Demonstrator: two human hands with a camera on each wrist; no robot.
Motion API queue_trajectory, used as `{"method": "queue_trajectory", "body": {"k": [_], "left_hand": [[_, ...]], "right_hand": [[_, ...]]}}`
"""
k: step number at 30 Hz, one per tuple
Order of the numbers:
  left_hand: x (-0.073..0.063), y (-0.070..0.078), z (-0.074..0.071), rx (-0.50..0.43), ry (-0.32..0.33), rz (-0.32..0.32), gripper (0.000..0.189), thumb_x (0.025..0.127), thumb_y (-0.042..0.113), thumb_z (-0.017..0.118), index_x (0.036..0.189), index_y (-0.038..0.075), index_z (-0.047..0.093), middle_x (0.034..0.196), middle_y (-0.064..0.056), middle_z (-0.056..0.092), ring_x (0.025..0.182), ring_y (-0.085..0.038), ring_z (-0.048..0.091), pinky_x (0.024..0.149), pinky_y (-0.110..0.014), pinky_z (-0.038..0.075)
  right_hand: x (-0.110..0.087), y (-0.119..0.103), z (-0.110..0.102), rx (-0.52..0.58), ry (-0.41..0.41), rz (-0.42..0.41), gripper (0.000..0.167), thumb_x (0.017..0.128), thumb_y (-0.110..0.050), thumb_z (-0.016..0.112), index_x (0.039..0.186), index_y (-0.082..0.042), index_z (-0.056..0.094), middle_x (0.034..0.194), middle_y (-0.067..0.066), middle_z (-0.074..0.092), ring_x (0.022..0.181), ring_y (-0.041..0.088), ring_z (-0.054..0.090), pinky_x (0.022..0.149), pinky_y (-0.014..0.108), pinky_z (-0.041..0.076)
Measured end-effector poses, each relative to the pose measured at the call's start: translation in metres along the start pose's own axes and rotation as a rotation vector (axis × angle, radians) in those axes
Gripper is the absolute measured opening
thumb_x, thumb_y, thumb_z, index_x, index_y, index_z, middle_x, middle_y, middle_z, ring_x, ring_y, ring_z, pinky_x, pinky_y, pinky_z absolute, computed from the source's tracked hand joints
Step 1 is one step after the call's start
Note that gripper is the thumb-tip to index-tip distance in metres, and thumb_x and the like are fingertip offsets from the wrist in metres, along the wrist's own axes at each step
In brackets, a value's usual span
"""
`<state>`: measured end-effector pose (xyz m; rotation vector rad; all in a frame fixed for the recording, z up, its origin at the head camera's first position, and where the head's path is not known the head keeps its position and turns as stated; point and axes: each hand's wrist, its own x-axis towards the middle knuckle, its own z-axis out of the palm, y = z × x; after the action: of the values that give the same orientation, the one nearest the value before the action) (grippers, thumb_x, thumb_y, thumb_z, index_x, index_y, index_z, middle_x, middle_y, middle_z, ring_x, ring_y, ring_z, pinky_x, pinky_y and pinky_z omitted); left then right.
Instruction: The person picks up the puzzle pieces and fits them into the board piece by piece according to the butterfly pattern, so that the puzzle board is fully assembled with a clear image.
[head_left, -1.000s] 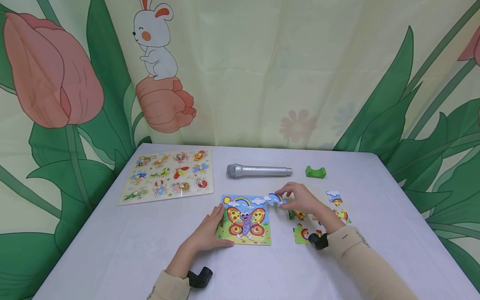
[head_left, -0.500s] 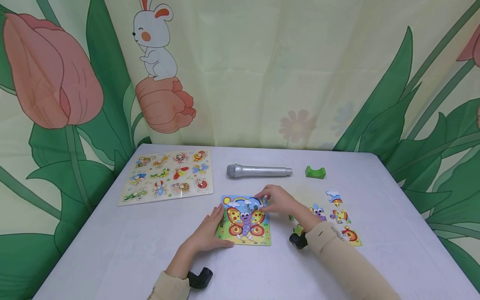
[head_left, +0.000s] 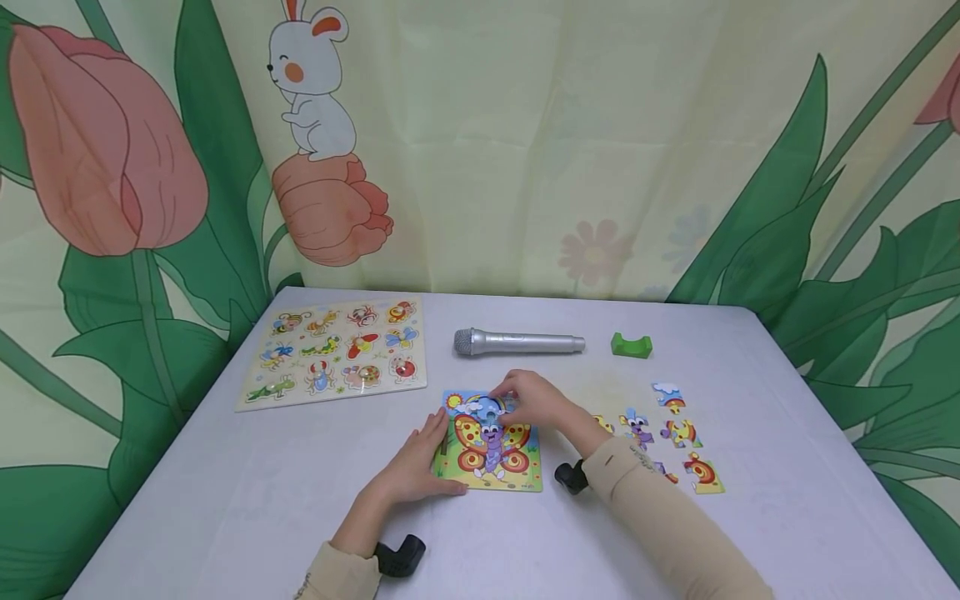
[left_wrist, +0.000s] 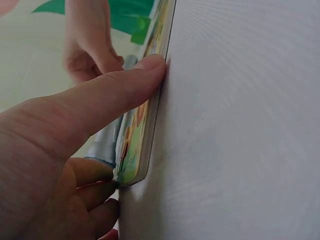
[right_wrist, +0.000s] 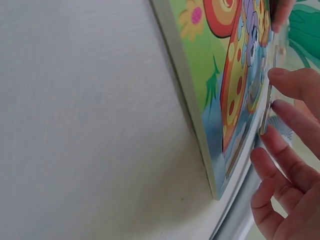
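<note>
A square butterfly puzzle board [head_left: 525, 468] lies on the white table in the head view. My left hand [head_left: 409, 468] grips its lower left corner, thumb along the near edge and fingers at the left side; the left wrist view shows the thumb [left_wrist: 125, 85] against the board's edge. Over the top of the board, my right hand [head_left: 534, 402] pinches a puzzle piece [head_left: 489, 408] with blue sky on it. Seen edge-on in the right wrist view, that piece [right_wrist: 267, 111] sits between thumb and fingertips, close over the board. The right fingers cover part of the board's upper right.
Several loose puzzle pieces [head_left: 680, 432] lie to the right, some hidden behind the right forearm. Behind the board are a silver microphone [head_left: 519, 342] and a green block [head_left: 632, 345]. An insect peg puzzle [head_left: 337, 358] lies at the back left.
My right hand has carried the puzzle piece leftward, from beside the board's upper right corner to over its top middle. The left hand has stayed in place on the board.
</note>
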<state>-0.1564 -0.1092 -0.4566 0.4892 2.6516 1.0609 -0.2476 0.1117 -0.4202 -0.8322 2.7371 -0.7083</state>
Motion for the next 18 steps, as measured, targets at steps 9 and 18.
{"method": "queue_trajectory", "body": {"k": [9, 18], "left_hand": [[0.0003, 0.001, 0.0005, 0.008, 0.008, 0.005, 0.103, 0.069, 0.039, 0.078, 0.142, -0.005, 0.02, 0.151, -0.018, 0.012, 0.138, -0.032, 0.008, 0.111, -0.048, 0.009], [0.0002, 0.0014, 0.0001, 0.003, 0.009, 0.0, 0.103, 0.069, 0.038, 0.078, 0.143, -0.004, 0.02, 0.151, -0.018, 0.012, 0.138, -0.032, 0.008, 0.111, -0.049, 0.009]], "right_hand": [[0.005, -0.0015, 0.0035, -0.013, -0.021, 0.012, 0.034, 0.071, -0.021, 0.079, 0.103, -0.012, 0.071, 0.094, 0.0, 0.059, 0.082, 0.015, 0.051, 0.073, 0.029, 0.044], [0.0053, -0.0032, 0.0061, -0.038, -0.023, 0.028, 0.033, 0.071, -0.022, 0.078, 0.102, -0.013, 0.071, 0.092, 0.0, 0.057, 0.079, 0.012, 0.049, 0.074, 0.029, 0.044]]}}
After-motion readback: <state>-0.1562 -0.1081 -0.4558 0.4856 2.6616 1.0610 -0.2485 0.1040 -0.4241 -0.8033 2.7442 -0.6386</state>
